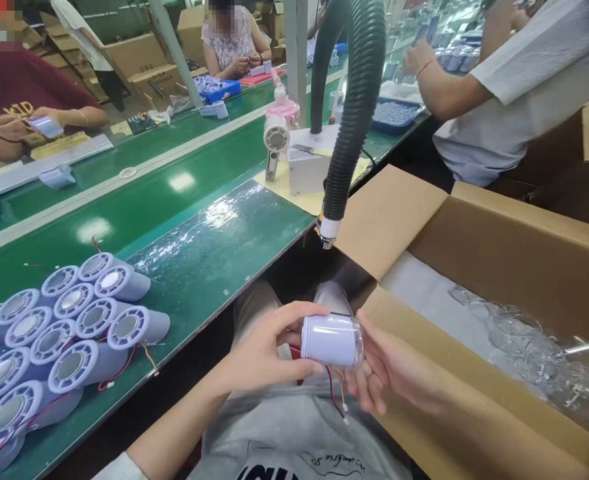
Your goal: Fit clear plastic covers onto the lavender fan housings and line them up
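Observation:
Above my lap, a pale lavender cylindrical housing [330, 339] lies sideways between my hands, with a clear plastic cover over its right part. My left hand [269, 350] grips its left end, thumb below and fingers above. At the covered right end, my right hand [382, 363] presses with its palm side and thumb; its other fingers curl underneath. Thin red and yellow wires with a small white connector [345, 408] dangle below the housing. Several similar lavender housings [139, 327] with round grey-centred ends and loose wires stand grouped on the green bench at left.
An open cardboard box [514, 213] at right holds a pile of clear plastic covers [514, 327]. A black corrugated hose [357, 113] hangs over the bench edge. Behind it stand a white box [308, 170] and a small handheld fan [276, 143]. Co-workers sit across and at right.

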Demonstrator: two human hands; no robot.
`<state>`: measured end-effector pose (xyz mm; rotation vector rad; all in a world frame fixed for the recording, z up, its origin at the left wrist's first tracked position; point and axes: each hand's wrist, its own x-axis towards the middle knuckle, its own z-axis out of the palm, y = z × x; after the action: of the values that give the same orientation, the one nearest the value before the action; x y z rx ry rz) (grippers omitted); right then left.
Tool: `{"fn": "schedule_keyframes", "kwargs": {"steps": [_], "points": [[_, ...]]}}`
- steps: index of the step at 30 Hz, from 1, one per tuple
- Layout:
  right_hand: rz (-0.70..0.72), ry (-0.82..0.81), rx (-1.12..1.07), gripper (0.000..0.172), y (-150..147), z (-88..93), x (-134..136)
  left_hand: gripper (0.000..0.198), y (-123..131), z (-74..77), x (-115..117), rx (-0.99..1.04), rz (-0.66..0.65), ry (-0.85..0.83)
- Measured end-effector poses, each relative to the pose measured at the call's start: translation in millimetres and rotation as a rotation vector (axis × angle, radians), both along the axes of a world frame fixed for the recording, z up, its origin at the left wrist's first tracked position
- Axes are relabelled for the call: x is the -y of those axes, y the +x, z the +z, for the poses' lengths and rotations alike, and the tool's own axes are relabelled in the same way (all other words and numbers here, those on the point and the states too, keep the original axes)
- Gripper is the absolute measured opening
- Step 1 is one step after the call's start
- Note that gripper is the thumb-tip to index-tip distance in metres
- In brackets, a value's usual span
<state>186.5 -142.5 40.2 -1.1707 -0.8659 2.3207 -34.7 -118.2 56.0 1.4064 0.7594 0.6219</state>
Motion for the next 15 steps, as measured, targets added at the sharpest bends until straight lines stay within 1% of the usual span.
{"fn": "schedule_keyframes", "kwargs": {"steps": [1, 2, 3, 4, 5, 6, 7, 8, 9, 12, 13, 14, 15], "points": [[-0.028, 0.164, 0.036, 0.073, 1.7, -3.3, 2.0, 0.058, -1.0, 1.1, 3.8, -0.001, 0.021, -0.055], [-0.072, 0.377, 0.088, 0.072, 3.8, -6.3, 3.8, 0.058, -2.1, 1.8, 7.1, 0.003, 0.039, -0.108], [-0.111, 0.622, 0.152, 0.07, 6.2, -8.6, 5.1, 0.058, -3.1, 2.2, 9.8, 0.012, 0.052, -0.156], [-0.119, 0.875, 0.213, 0.068, 8.7, -10.0, 6.1, 0.058, -4.1, 2.6, 11.9, 0.024, 0.06, -0.194], [-0.091, 1.108, 0.262, 0.065, 11.1, -10.5, 6.8, 0.058, -5.1, 2.9, 13.3, 0.04, 0.061, -0.223], [-0.039, 1.285, 0.299, 0.062, 13.1, -10.2, 7.3, 0.057, -6.0, 3.2, 13.9, 0.053, 0.06, -0.241], [0.013, 1.386, 0.322, 0.06, 14.5, -9.1, 7.9, 0.057, -6.8, 3.7, 13.9, 0.056, 0.054, -0.246], [0.043, 1.402, 0.328, 0.058, 15.1, -7.4, 8.6, 0.058, -7.7, 4.2, 13.4, 0.048, 0.044, -0.236], [0.047, 1.338, 0.308, 0.056, 14.9, -5.5, 9.5, 0.061, -8.5, 4.8, 12.7, 0.035, 0.031, -0.207], [-0.044, 0.925, 0.156, 0.049, 10.6, -0.3, 13.3, 0.07, -10.6, 5.2, 11.1, 0.031, -0.028, -0.106], [-0.074, 0.818, 0.118, 0.046, 8.5, 0.7, 14.6, 0.071, -11.0, 4.7, 11.3, 0.049, -0.044, -0.102], [-0.097, 0.749, 0.106, 0.044, 6.6, 1.4, 15.7, 0.07, -11.3, 3.8, 11.9, 0.07, -0.054, -0.119], [-0.111, 0.718, 0.12, 0.042, 5.0, 1.7, 16.5, 0.069, -11.4, 2.6, 12.8, 0.088, -0.062, -0.152]]}}
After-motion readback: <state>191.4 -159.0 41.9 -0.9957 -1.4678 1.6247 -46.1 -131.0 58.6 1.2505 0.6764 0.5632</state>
